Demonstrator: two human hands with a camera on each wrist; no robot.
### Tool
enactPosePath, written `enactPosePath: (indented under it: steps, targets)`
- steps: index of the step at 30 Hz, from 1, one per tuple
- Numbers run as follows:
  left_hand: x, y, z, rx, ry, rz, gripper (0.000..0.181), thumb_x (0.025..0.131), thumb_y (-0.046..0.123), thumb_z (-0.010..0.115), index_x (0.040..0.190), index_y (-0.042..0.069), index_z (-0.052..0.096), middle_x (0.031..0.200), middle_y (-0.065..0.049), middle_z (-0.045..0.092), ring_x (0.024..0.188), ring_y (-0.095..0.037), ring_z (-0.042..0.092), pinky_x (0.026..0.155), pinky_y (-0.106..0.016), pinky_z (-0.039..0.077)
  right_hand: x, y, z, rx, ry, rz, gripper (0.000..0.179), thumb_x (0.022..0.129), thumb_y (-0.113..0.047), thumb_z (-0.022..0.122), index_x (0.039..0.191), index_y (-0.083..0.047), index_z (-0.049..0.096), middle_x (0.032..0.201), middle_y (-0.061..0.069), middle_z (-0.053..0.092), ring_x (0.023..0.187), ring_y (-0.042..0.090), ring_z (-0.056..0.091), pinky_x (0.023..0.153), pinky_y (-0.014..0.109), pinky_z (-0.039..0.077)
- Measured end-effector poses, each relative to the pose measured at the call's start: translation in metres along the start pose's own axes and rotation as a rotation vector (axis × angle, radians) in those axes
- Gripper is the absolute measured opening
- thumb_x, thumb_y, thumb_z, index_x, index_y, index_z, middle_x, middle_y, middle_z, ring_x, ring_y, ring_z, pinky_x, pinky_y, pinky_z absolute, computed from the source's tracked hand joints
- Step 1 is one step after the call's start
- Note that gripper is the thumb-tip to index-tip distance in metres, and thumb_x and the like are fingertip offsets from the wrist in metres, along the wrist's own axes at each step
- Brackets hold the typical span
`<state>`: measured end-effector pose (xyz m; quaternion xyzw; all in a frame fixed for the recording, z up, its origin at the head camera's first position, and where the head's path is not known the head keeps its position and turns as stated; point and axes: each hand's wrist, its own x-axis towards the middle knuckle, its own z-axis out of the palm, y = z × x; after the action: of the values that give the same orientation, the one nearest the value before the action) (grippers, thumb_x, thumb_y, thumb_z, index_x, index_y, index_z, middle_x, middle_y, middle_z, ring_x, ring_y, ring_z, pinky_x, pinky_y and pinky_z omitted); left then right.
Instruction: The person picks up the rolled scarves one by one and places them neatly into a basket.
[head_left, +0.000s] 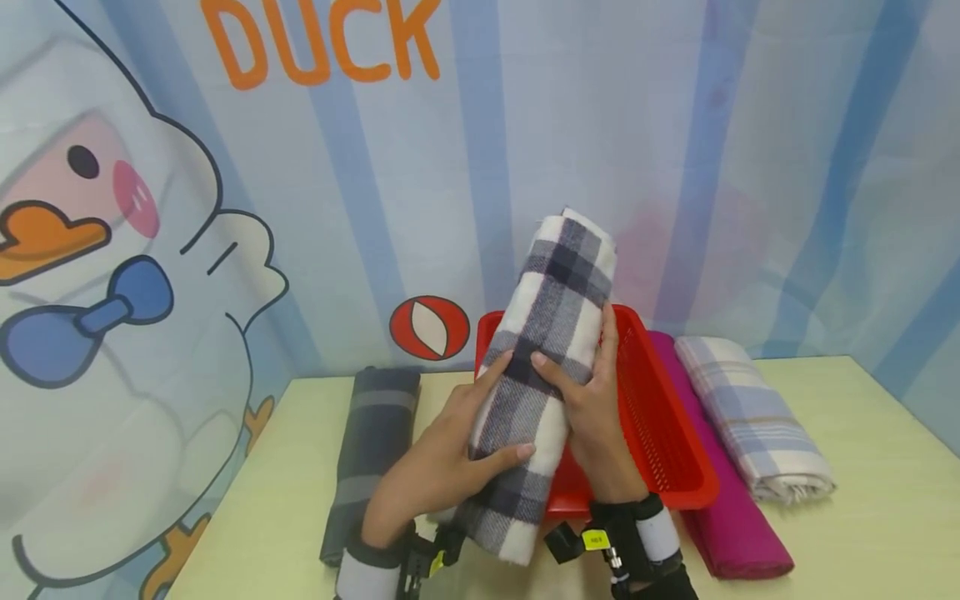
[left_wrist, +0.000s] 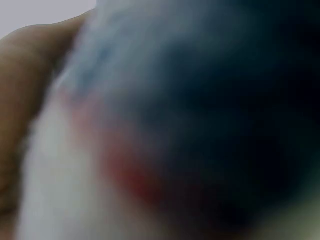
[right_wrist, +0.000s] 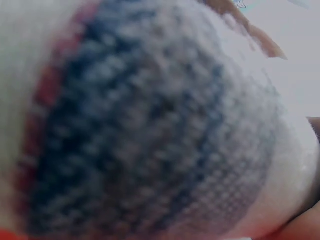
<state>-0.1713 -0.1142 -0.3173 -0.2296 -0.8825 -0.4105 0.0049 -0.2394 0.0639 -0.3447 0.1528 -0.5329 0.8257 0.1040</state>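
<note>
A folded black, grey and white plaid scarf [head_left: 551, 325] is held up at a slant over the red basket, between both hands. My left hand [head_left: 442, 450] grips its lower left side, thumb across the front. Higher up, my right hand [head_left: 596, 408] holds the right side with the thumb on the front and fingers along the edge. In the left wrist view the scarf [left_wrist: 150, 100] is a dark blur beside a strip of the hand. Its woven checks [right_wrist: 155, 120] fill most of the right wrist view.
Behind the scarf, a red plastic basket [head_left: 663, 417] stands on the pale table [head_left: 255, 500]. A dark grey striped roll of cloth [head_left: 375, 450] lies left; a magenta cloth roll [head_left: 738, 525] and a fringed white-and-blue plaid scarf [head_left: 757, 425] lie right. A printed backdrop [head_left: 600, 108] rises behind.
</note>
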Motion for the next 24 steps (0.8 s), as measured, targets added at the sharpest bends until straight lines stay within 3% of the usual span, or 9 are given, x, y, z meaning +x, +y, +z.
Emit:
enactPosePath:
  steps: [11, 24]
  targets:
    - [0.0007, -0.0009, 0.002, 0.001, -0.022, 0.006, 0.096, 0.09, 0.036, 0.073, 0.157, 0.045, 0.006, 0.141, -0.01, 0.039, 0.117, -0.023, 0.047, 0.085, -0.033, 0.057, 0.0005, -0.0035, -0.0034, 0.032, -0.007, -0.016, 0.095, 0.091, 0.001, 0.063, 0.153, -0.047, 0.009, 0.147, -0.003, 0.035, 0.13, 0.023, 0.043, 0.09, 0.03, 0.057]
    - [0.0034, 0.0017, 0.005, 0.014, -0.031, -0.005, 0.099, 0.089, 0.036, 0.074, 0.155, 0.051, 0.003, 0.149, -0.006, 0.034, 0.119, -0.023, 0.049, 0.088, -0.037, 0.059, -0.0017, -0.0095, -0.0076, -0.06, 0.0, 0.038, 0.087, 0.093, -0.002, 0.062, 0.152, -0.051, 0.021, 0.148, -0.004, 0.034, 0.129, 0.022, 0.043, 0.089, 0.029, 0.057]
